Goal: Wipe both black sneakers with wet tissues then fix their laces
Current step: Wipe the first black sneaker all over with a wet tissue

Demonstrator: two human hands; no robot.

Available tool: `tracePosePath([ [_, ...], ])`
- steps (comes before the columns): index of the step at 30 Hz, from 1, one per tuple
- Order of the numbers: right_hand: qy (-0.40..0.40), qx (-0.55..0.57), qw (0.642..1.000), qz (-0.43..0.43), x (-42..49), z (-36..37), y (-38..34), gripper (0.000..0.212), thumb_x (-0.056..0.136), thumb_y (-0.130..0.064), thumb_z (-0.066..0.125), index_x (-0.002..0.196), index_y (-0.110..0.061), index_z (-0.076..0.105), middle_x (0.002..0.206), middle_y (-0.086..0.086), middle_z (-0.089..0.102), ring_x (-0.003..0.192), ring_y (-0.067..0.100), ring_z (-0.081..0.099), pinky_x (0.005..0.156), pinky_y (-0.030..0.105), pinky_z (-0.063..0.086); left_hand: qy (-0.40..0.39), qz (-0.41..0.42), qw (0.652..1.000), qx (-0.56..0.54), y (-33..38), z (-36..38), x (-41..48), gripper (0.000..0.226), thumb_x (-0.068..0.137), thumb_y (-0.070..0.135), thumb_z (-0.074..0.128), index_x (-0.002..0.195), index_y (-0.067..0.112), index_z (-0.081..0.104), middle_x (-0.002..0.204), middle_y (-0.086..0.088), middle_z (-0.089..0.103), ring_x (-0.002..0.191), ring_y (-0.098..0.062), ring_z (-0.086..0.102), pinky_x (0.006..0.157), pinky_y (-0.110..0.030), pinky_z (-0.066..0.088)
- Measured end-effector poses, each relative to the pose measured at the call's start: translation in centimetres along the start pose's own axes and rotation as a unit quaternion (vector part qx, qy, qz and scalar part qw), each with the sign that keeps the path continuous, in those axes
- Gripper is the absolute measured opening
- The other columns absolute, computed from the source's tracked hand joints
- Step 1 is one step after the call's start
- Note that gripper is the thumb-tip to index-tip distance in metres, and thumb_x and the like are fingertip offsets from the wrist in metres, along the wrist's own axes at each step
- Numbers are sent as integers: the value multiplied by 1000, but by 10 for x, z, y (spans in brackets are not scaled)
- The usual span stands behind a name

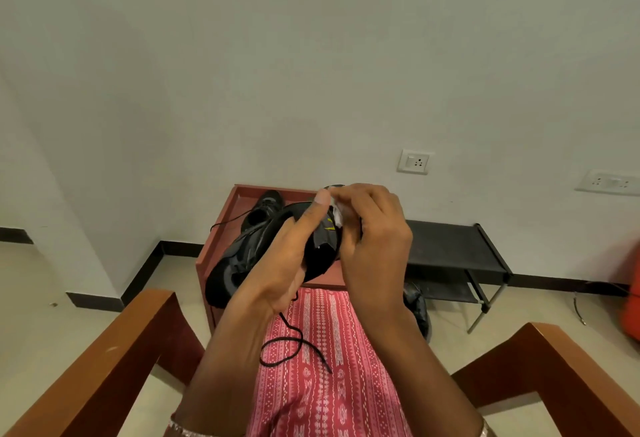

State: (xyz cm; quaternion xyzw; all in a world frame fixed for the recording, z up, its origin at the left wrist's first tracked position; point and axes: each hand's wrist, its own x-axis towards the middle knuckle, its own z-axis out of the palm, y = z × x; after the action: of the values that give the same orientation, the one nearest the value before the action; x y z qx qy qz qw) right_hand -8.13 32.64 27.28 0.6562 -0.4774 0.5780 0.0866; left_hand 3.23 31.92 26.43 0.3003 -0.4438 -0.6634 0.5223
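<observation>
Left hand (277, 263) grips sneaker (242, 256); right hand (374, 246) pinches tissue (336, 215).

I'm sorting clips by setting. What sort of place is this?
Probably a room in a home, perhaps near the entrance: a black shoe rack along the wall, wall sockets, and a wooden chair's armrests beside a small red table.

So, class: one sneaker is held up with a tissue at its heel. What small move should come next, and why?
Probably drag the white wet tissue further along the held sneaker, since the right hand pinches it at the heel end while the left hand grips the shoe. Its loose lace dangles, and the second sneaker waits on the red table.
</observation>
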Motion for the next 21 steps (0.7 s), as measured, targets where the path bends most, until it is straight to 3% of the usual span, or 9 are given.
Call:
tracePosePath([
  [2,7,6,1000,0,-2,1,0,22,94,-7,64,114,-10,73,110,3,66,99,15,61,87,17,49,9,2,1000,-18,2,-2,0,68,75,65,71,125,19,67,133,-7,64,129,-23,55,117,-47,30],
  [5,33,3,999,-3,-20,3,0,27,92,1,67,117,-7,72,120,11,61,102,15,60,90,21,52,21,6,998,-57,5,-1,-1,59,90,58,54,125,13,67,132,-14,63,127,-28,57,115,-46,33],
  [10,28,18,999,7,-54,7,3,23,87,8,67,106,-5,73,104,4,64,98,18,60,80,38,54,67,-11,980,-186,14,-2,0,75,90,62,48,131,-1,58,130,-25,61,123,-34,59,108,-45,42],
  [13,36,40,999,6,-39,5,-1,21,88,5,65,102,-7,75,101,2,67,96,16,59,81,30,52,65,-14,975,-214,13,2,0,72,95,60,42,128,-1,61,128,-24,63,122,-32,60,106,-42,45],
  [15,25,49,998,-1,-19,3,-8,22,89,3,65,103,-11,76,101,0,68,96,16,58,82,22,48,53,-8,972,-227,10,7,0,67,98,56,39,114,-1,71,121,-21,67,113,-27,67,96,-35,54],
  [18,-16,30,999,-20,0,5,-14,24,89,1,67,104,-14,76,101,-3,69,97,17,58,81,27,49,38,7,970,-241,9,10,0,66,101,53,35,95,3,79,109,-15,73,100,-20,72,78,-26,59],
  [21,-7,34,999,-33,-9,4,-13,21,92,-3,64,106,-13,75,103,-2,69,98,15,58,83,25,48,40,6,973,-228,10,6,0,74,99,60,32,103,1,76,115,-18,71,106,-23,70,81,-28,59],
])
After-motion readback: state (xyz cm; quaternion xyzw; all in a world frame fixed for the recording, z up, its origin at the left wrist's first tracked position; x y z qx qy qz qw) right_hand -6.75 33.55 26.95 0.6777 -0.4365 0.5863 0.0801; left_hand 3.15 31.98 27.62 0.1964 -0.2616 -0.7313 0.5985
